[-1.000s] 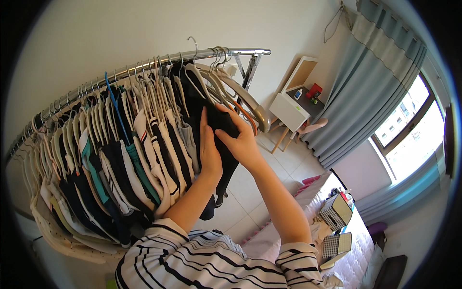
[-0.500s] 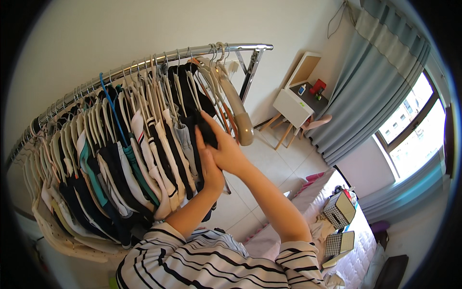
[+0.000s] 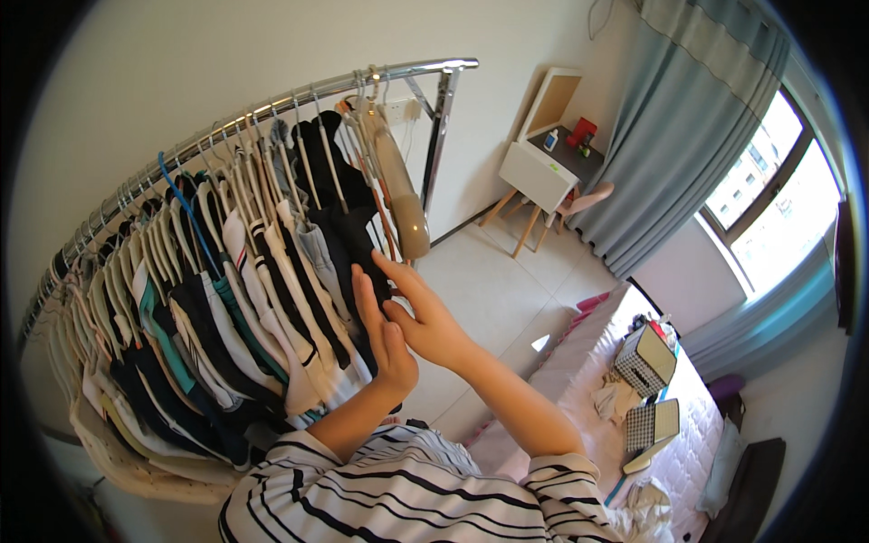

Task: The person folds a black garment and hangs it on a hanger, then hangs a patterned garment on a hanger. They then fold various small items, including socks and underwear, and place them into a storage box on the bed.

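Observation:
A black garment [image 3: 348, 235] hangs on a hanger near the right end of the rail, among a dense row of clothes. Flat against its lower front lies my left hand [image 3: 387, 351], fingers stretched out and thumb raised. My right hand [image 3: 430, 321] overlaps it closely from the right, its fingers extended with the tips at the garment's edge. Neither hand grips the cloth visibly. Just right of the garment are bare hangers, including a thick, glossy beige hanger [image 3: 403, 195].
The chrome clothes rack [image 3: 441, 127] stands along the wall at left. A pink bed [image 3: 588, 362] with two checked storage boxes [image 3: 644, 360] is at right. Farther back are a small white desk [image 3: 541, 176], a pink chair [image 3: 587, 197] and grey-blue curtains [image 3: 670, 136].
Both hands have moved lower on the black garment, and their hold on it has loosened, the fingers straightening. The view has shifted, so the rack appears farther left.

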A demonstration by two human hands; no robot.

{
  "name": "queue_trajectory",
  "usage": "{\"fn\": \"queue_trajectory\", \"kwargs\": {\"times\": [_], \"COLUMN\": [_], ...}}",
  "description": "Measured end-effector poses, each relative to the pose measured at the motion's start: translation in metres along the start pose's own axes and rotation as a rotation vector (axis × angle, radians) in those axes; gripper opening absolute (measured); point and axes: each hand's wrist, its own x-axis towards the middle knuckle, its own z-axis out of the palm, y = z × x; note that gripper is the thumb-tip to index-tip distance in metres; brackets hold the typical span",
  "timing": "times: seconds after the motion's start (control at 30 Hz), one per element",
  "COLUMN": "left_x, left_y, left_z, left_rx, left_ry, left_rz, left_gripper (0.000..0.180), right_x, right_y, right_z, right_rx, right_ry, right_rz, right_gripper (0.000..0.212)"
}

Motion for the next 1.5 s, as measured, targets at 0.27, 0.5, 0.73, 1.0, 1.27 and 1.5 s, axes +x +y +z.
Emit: {"fn": "queue_trajectory", "kwargs": {"times": [0.27, 0.5, 0.73, 1.0, 1.27, 1.5], "left_x": [-0.024, -0.107, -0.257, -0.433, -0.543, -0.641], "left_y": [0.031, 0.047, 0.063, 0.058, 0.055, 0.017], "left_z": [0.029, 0.098, 0.142, 0.115, 0.084, 0.077], "left_rx": [-0.127, -0.259, -0.359, -0.369, -0.236, -0.124], "left_ry": [-0.183, -0.885, -1.528, -2.109, -2.473, -2.473], "left_rz": [0.111, -0.131, -0.234, -0.433, -0.543, -0.242], "left_gripper": [0.065, 0.059, 0.053, 0.041, 0.039, 0.061], "right_x": [-0.098, -0.282, -0.46, -0.592, -0.658, -0.715], "right_y": [-0.003, 0.02, 0.015, 0.055, 0.074, 0.103], "right_z": [-0.036, -0.054, 0.016, 0.141, 0.211, 0.252], "right_rx": [0.003, 0.151, 0.147, 0.274, 0.443, 0.478], "right_ry": [0.369, 1.056, 1.692, 2.188, 2.401, 2.57], "right_rz": [0.027, 0.39, 0.609, 0.799, 1.004, 1.066], "right_gripper": [0.056, 0.058, 0.06, 0.055, 0.049, 0.047]}}
